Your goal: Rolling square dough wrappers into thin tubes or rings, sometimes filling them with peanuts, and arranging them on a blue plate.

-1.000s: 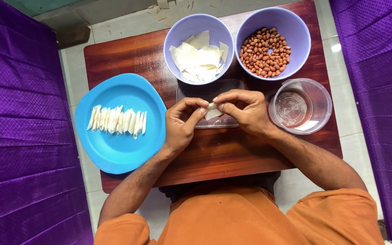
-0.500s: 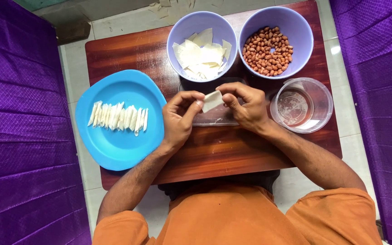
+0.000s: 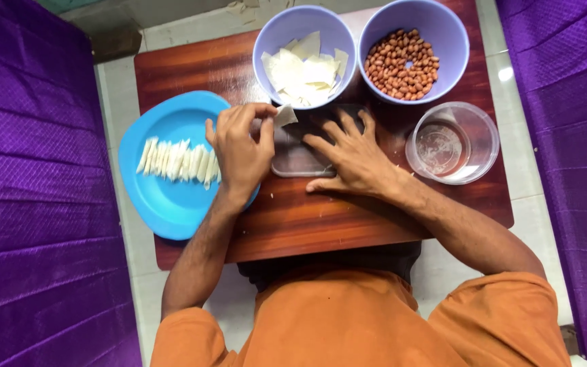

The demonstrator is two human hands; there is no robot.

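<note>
One thin, limp pastry piece (image 3: 284, 115) is pinched in your left hand (image 3: 239, 146) just left of the small tray (image 3: 293, 160), likely tearing easily, so grip its edge while your right hand (image 3: 348, 153) lies spread, empty.

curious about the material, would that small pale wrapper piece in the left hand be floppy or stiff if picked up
Probably floppy: the wrapper piece looks thin, pinched by the left hand. Likely light, like the loose sheets heaped in the bowl. It may tear easily, being so thin.
</note>
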